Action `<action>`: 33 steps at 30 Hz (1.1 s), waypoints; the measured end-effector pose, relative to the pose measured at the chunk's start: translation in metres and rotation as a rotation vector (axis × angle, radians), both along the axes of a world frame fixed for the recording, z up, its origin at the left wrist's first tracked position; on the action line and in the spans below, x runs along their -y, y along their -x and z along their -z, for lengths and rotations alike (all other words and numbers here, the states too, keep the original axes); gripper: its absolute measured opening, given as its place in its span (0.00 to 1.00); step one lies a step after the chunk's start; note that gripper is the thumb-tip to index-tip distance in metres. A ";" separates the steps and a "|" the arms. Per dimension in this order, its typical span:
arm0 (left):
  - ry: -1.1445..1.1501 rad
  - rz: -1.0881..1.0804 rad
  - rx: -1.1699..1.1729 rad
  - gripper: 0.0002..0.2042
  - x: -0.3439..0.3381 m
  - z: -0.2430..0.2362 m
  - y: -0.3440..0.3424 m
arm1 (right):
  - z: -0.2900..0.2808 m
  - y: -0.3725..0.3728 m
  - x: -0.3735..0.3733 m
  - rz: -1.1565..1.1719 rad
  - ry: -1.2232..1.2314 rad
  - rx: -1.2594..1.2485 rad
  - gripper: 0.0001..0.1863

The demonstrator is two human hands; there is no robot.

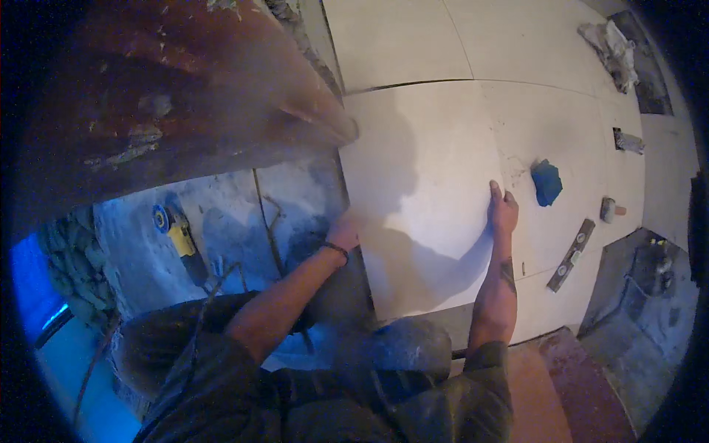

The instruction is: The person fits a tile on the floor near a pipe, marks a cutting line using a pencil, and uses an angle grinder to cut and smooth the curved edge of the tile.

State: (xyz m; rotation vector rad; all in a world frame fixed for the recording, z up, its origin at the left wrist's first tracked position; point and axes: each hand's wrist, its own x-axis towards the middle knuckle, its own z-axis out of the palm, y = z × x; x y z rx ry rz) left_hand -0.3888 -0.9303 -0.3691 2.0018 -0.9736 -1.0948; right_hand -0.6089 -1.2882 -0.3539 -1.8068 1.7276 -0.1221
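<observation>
A large pale tile (pixel 436 170) lies in front of me, with the shadow of my head and arms across it. My left hand (pixel 346 230), a dark band at its wrist, grips the tile's left edge; its fingertips are hidden there. At the opposite edge my right hand (pixel 504 213) holds on, thumb and a finger showing on the tile side and the other fingers out of sight. Just right of that hand, a dark blue-green lump (pixel 546 183) rests on neighbouring tiles; I cannot tell its material.
A spirit level (pixel 571 255) and a mallet (pixel 608 210) lie on tiles to the right. A yellow angle grinder (pixel 179 238) with cable sits on the dusty surface at left. A reddish-brown, stained structure (pixel 185 96) juts in at upper left. Crumpled sheeting (pixel 611 55) lies far right.
</observation>
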 end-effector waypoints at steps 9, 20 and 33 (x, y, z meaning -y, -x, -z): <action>-0.023 -0.266 -0.494 0.10 0.010 -0.006 0.006 | 0.005 0.020 0.005 0.021 0.156 0.008 0.36; -0.221 -0.740 -0.998 0.21 0.017 -0.039 -0.006 | -0.005 0.004 0.006 0.036 -0.072 -0.083 0.44; -0.143 -0.819 -1.145 0.14 0.012 -0.020 -0.009 | -0.003 0.007 0.006 0.025 -0.045 -0.100 0.44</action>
